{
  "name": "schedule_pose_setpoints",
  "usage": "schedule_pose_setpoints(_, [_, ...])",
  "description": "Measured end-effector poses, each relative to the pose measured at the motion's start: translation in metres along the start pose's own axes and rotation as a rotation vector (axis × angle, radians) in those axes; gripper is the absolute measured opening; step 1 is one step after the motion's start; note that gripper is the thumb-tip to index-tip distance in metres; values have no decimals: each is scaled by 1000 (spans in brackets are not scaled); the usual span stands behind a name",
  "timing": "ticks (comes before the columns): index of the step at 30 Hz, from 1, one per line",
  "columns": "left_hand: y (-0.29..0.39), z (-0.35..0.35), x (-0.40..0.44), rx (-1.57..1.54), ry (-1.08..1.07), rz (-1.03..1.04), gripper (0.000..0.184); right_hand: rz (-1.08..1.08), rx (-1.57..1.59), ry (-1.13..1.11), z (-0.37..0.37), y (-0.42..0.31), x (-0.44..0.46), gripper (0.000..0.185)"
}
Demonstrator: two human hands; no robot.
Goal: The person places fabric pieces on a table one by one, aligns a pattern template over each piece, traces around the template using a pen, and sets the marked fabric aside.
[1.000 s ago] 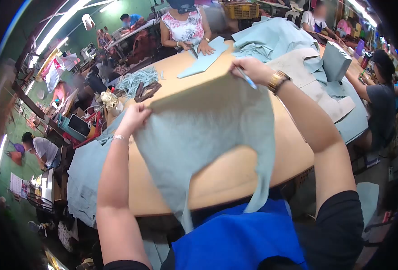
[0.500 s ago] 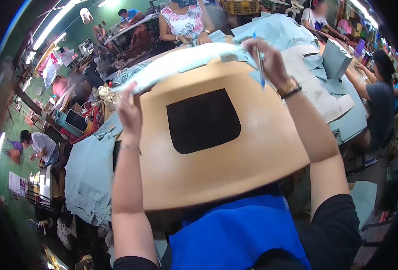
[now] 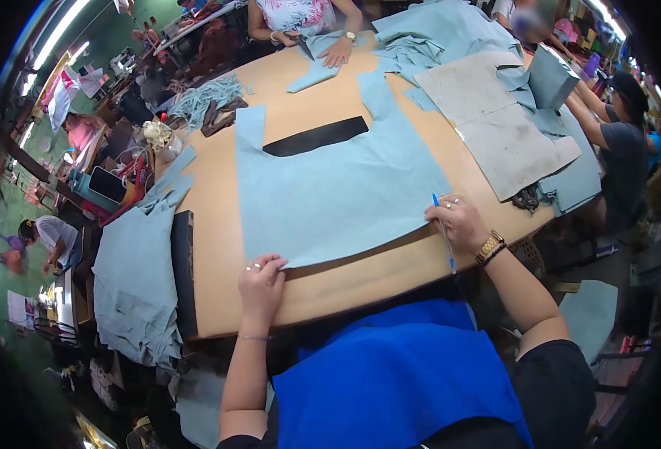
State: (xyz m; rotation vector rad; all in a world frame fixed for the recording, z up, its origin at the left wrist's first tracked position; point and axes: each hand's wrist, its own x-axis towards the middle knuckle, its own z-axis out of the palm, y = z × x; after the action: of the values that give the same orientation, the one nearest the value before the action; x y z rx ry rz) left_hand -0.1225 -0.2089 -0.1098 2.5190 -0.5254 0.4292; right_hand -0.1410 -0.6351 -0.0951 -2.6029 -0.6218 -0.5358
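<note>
Workroom: green wall (image 3: 20, 277), tube light (image 3: 61, 34), people at side benches. Tabletop (image 3: 345, 288), one, tan, smooth; bare strip along the near edge, wider strip toward the left edge, another between sheet and grey panel. Light blue sheet (image 3: 330, 194), one, mid-tabletop, two arms pointing to the far edge; near side slightly lifted. Pile of light blue pieces (image 3: 136, 277), draped beyond the left edge. Heap of similar material (image 3: 442, 34), far right corner. Grey panel (image 3: 495, 112), flat, toward the right edge. Co-worker (image 3: 297, 15) at the far edge, with scissors at a small cut piece (image 3: 315, 75). Black panel (image 3: 319, 137), partly visible in the sheet's cut-out. Light blue strips (image 3: 207, 101), bundled, far left. Left hand (image 3: 261, 288), closed, pinching the sheet's near left part. Right hand (image 3: 457, 224), closed, pinching its near right corner, pen (image 3: 436, 200) between fingers.
</note>
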Motion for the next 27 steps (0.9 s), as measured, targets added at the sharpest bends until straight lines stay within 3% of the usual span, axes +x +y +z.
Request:
schedule_pose_setpoints(5, [12, -3, -33, -29, -41, 7, 23, 33, 45, 16, -26, -3, -27, 16])
schedule_pose_setpoints(8, [26, -6, -36, 51, 4, 29, 29, 439, -142, 130, -39, 52, -57, 16])
schedule_pose_setpoints(10, [32, -1, -36, 113, -5, 82, 32, 604, -192, 412, -61, 94, -72, 20])
schedule_pose_setpoints(12, [36, 9, -35, 155, -52, 152, 34, 930, -310, 430, -91, 109, -79, 34])
schedule_pose_setpoints(15, [52, 22, -24, 167, -158, 156, 28, 1177, -369, 478, -88, 173, -114, 54])
schedule_pose_setpoints(18, [53, 28, -21, 252, -150, 245, 27, 1202, -316, 539, -73, 229, -143, 69])
schedule_pose_setpoints(22, [42, 24, -31, 159, -193, 157, 25, 1231, 286, 668, -74, 238, -137, 57])
schedule_pose_setpoints(24, [33, 25, -40, 53, -213, 88, 27, 1360, 473, 696, -88, 214, -120, 70])
schedule_pose_setpoints(27, [39, 17, -47, 73, -247, 70, 37, 1304, 588, 1071, -100, 177, -85, 75])
